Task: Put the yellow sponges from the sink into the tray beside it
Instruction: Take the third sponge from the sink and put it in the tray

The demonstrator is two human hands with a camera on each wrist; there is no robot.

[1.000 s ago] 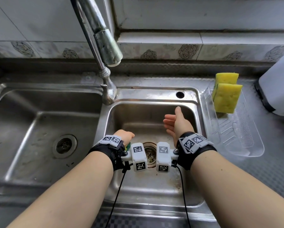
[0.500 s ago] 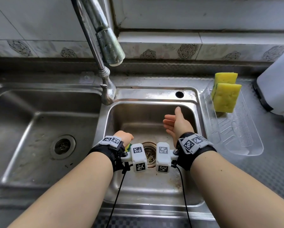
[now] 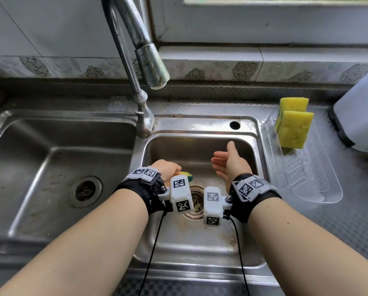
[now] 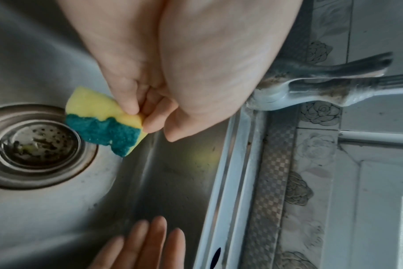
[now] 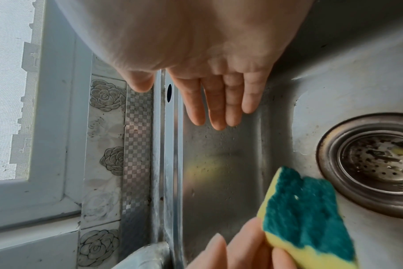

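My left hand [image 3: 168, 169] [image 4: 145, 116] pinches a yellow sponge with a torn green scrub layer [image 3: 186, 175] [image 4: 104, 120] [image 5: 304, 214] just above the floor of the right sink basin [image 3: 200, 150], beside the drain [image 3: 194, 201]. My right hand [image 3: 227, 161] [image 5: 219, 102] hovers open in the same basin, fingers straight, holding nothing. Two yellow sponges [image 3: 294, 127] stand on edge at the far end of the clear plastic tray [image 3: 319, 189] on the counter right of the sink.
The faucet [image 3: 136, 50] arches over the divider between the two basins, spout above the right basin's far edge. The left basin [image 3: 50, 167] has its own drain. A white appliance [image 3: 362, 116] stands right of the tray. A tiled wall and window sill lie behind.
My left hand has lifted a little and more of the sponge shows beside it. The right hand has stayed where it was, open. The view has tilted up slightly.
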